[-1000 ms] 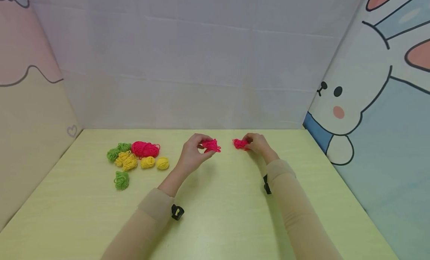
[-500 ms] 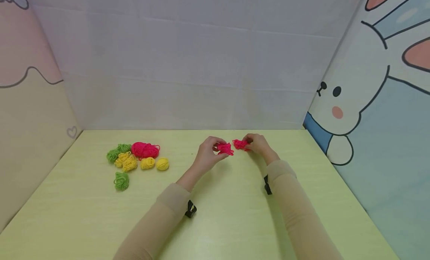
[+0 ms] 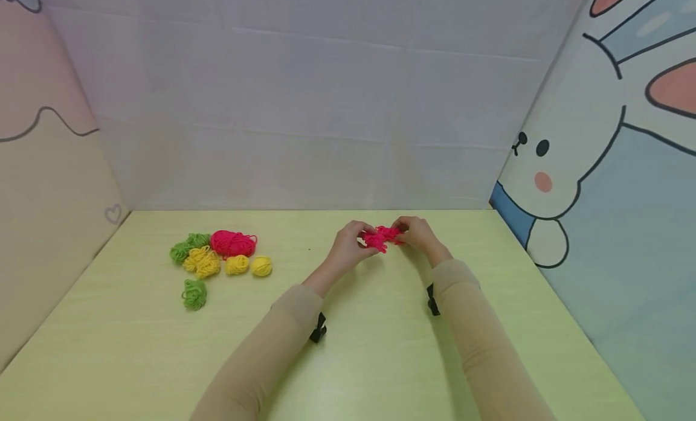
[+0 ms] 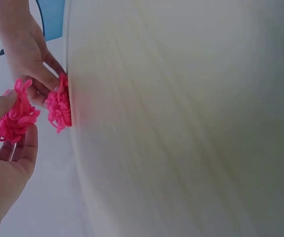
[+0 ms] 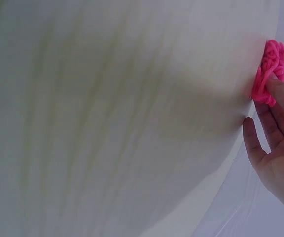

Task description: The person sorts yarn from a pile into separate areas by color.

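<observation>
In the head view my left hand (image 3: 347, 247) pinches a small loopy bundle of pink yarn (image 3: 374, 240) between thumb and fingers. Seen from the left wrist, that yarn bundle (image 4: 15, 118) is held off the tabletop. Just to its right, my right hand (image 3: 420, 234) grips a second pink yarn bundle (image 3: 393, 232), which rests on the table in the left wrist view. In the head view the two bundles meet or overlap. From the right wrist, the thumb and fingers hold the second bundle (image 5: 278, 61), while one finger touches the table.
On the left of the pale yellow table (image 3: 136, 348) sit a larger pink yarn skein (image 3: 234, 243), green yarn bundles (image 3: 194, 294), a yellow loose bundle (image 3: 202, 262) and two yellow balls (image 3: 261, 266). A white backdrop (image 3: 304, 107) closes off the table's back edge.
My left hand has moved right with its pink yarn bundle, up to the one under my right hand. The right hand stays in place, still gripping its bundle.
</observation>
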A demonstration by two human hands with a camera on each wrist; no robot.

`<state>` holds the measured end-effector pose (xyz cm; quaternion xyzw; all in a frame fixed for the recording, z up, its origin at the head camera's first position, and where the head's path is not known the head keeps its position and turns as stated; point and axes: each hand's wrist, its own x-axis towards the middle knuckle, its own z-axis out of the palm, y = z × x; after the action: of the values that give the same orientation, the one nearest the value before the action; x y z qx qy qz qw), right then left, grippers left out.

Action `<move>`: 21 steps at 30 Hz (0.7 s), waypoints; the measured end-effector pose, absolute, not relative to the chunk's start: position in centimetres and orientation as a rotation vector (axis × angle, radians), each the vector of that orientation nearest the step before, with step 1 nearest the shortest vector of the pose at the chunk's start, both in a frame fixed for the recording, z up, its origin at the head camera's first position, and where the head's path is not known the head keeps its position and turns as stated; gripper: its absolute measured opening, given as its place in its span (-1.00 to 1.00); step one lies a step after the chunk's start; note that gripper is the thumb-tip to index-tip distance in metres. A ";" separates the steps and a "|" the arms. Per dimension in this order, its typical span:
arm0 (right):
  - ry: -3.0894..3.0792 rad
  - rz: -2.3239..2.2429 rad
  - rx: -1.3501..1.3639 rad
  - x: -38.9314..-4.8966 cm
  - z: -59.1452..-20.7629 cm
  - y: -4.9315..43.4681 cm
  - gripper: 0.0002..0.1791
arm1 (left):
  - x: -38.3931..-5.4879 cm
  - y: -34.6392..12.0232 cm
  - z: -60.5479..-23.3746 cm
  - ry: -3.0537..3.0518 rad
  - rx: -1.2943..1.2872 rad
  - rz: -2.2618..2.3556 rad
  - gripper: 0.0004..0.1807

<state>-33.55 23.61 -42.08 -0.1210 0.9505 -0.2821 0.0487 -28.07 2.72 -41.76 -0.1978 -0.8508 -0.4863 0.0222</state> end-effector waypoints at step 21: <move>2.891 -0.886 -0.406 -33.7 -42.4 24.0 -0.80 | -32.7 3.7 -43.3 -2.903 -0.668 -1.517 -0.59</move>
<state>-33.67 23.98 -42.41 -0.1330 0.9466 -0.2900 0.0455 -32.66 3.66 -43.33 -0.1989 -0.8640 -0.4516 -0.1003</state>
